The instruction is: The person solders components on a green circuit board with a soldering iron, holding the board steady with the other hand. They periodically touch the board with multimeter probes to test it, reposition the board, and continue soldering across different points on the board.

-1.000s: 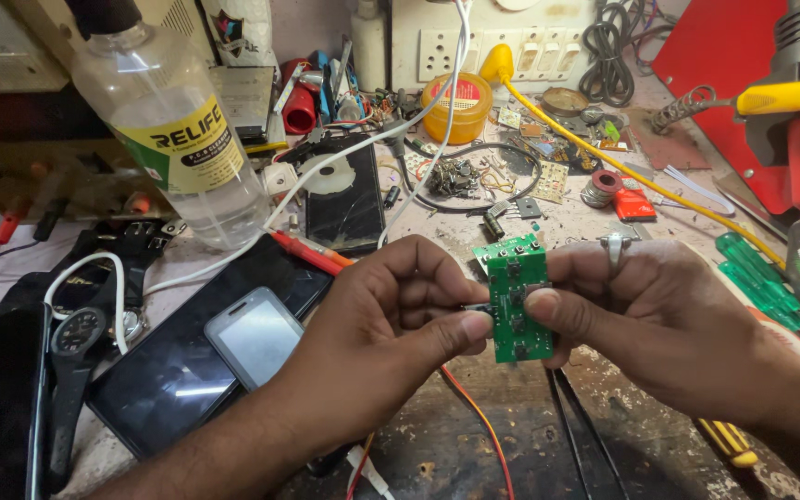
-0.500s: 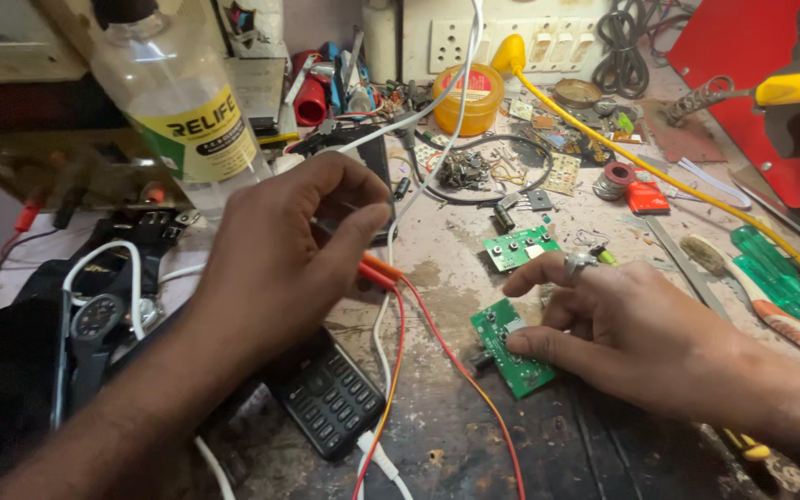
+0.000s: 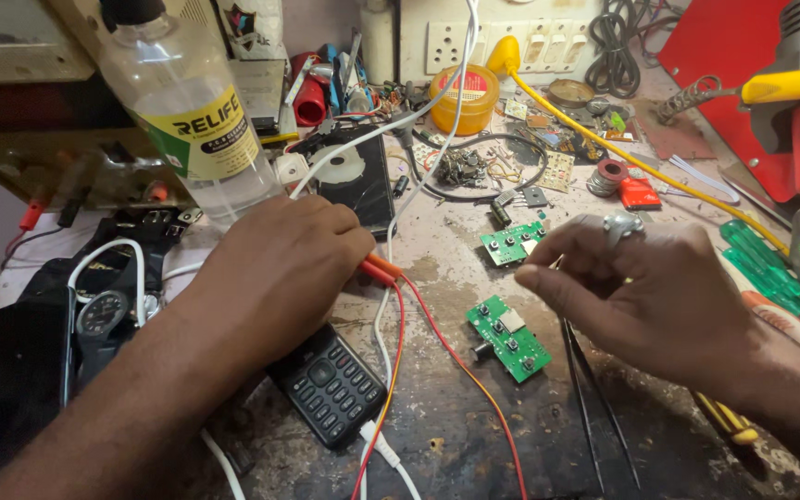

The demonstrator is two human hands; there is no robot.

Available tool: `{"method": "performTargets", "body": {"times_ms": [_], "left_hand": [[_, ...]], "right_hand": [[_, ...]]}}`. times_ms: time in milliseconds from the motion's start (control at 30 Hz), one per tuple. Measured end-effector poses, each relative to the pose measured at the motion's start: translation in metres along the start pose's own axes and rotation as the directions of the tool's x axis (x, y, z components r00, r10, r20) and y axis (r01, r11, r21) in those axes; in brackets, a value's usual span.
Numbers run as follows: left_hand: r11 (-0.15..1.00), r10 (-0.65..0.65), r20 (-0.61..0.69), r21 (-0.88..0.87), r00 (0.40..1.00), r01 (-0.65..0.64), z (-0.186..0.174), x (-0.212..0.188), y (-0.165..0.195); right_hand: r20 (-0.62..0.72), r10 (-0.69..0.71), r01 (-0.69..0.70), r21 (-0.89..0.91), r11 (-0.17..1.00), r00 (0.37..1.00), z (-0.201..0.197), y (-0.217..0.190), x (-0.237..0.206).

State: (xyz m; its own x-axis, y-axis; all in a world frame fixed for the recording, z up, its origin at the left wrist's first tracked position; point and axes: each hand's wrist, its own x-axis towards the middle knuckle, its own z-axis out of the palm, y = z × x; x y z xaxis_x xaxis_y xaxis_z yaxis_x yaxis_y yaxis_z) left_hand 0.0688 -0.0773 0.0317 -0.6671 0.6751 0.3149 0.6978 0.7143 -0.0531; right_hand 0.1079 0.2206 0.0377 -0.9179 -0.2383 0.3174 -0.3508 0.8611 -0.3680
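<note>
Head view: left hand [image 3: 275, 268] clenched on red and orange probes [image 3: 380, 269], above a black phone [image 3: 328, 383]. Right hand [image 3: 645, 292] released, hovering beside a green board [image 3: 508, 338] on the tabletop [image 3: 446, 435].

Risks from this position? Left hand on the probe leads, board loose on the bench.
1. The green circuit board lies loose, touched by neither hand; a probe might push it sideways.
2. The red and orange leads under the left hand run beside the keypad phone and white cable; pulling may snag them.
3. The clear bottle stands right behind that hand and may get knocked. The right hand hovers near the black tweezers.
</note>
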Motion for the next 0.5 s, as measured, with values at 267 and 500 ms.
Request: {"method": "performTargets", "body": {"times_ms": [267,500], "left_hand": [[0.992,-0.100,-0.008,-0.083,0.995,0.099,0.001,0.001,0.006],[0.967,-0.020,-0.411,-0.240,0.911,-0.087,-0.020,0.007,0.028]], "right_hand": [[-0.094,-0.068,0.080,0.128,0.988,0.993,-0.001,0.003,-0.005],[-0.148,-0.257,0.287,0.246,0.926,0.955,-0.007,0.008,-0.008]]}}
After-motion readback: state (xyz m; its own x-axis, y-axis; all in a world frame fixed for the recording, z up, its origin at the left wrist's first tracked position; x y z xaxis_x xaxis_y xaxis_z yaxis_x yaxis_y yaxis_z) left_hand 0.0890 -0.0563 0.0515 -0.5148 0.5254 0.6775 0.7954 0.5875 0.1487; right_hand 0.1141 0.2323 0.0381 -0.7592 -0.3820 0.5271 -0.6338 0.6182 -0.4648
